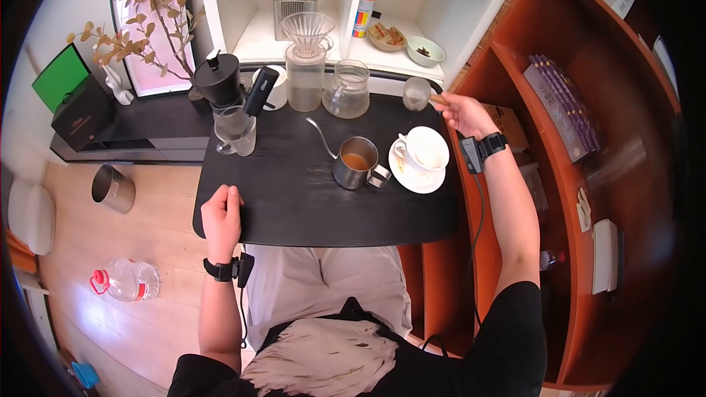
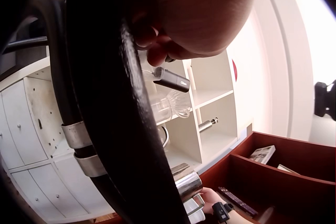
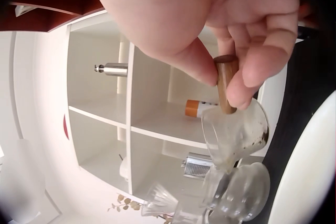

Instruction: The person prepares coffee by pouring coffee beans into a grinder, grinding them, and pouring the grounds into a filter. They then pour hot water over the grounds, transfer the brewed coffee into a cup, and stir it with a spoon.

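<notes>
My right hand (image 1: 468,116) pinches the wooden handle (image 3: 226,79) of a small glass cup (image 3: 236,132) between thumb and fingers, at the table's back right corner. Dark specks cling inside the glass. Close by, a white cup (image 1: 429,145) leans on a white saucer (image 1: 416,183) with brown stains. To its left stands a steel gooseneck pot (image 1: 344,176) with brown liquid in it. My left hand (image 1: 222,217) rests at the table's front left edge, fingers loosely curled and holding nothing.
A glass server (image 1: 346,92), a ribbed glass dripper (image 1: 309,29) on a tall glass vessel, a black hand grinder (image 1: 218,81) and a glass mug (image 1: 235,132) line the black table's (image 1: 287,213) back and left. Red-brown shelves (image 1: 507,198) stand close on the right.
</notes>
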Available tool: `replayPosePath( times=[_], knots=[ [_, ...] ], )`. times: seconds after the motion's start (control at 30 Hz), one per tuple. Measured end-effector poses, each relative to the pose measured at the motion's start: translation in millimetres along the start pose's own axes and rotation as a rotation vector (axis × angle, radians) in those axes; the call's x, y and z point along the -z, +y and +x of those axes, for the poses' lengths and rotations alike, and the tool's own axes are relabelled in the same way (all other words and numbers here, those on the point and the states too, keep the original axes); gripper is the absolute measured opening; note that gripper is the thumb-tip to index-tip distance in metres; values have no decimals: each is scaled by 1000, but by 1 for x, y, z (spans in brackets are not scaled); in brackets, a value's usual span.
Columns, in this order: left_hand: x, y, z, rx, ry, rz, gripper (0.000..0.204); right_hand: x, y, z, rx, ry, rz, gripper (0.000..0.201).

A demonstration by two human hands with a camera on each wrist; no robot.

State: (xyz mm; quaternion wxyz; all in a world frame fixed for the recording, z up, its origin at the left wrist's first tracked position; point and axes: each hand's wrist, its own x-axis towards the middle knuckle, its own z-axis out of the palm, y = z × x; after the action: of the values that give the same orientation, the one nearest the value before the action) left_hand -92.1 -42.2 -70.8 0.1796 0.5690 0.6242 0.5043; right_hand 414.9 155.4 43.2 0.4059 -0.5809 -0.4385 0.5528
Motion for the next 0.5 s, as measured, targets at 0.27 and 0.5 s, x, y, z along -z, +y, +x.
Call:
replayPosePath(
  times=[0.27, 0.5],
  knots=[
    [0, 1, -1, 4, 3, 9, 37, -1, 12, 44, -201, -182, -102, 27],
    [0, 5, -1, 2, 14, 35, 37, -4, 35, 80, -322, -233, 36, 29]
  ],
)
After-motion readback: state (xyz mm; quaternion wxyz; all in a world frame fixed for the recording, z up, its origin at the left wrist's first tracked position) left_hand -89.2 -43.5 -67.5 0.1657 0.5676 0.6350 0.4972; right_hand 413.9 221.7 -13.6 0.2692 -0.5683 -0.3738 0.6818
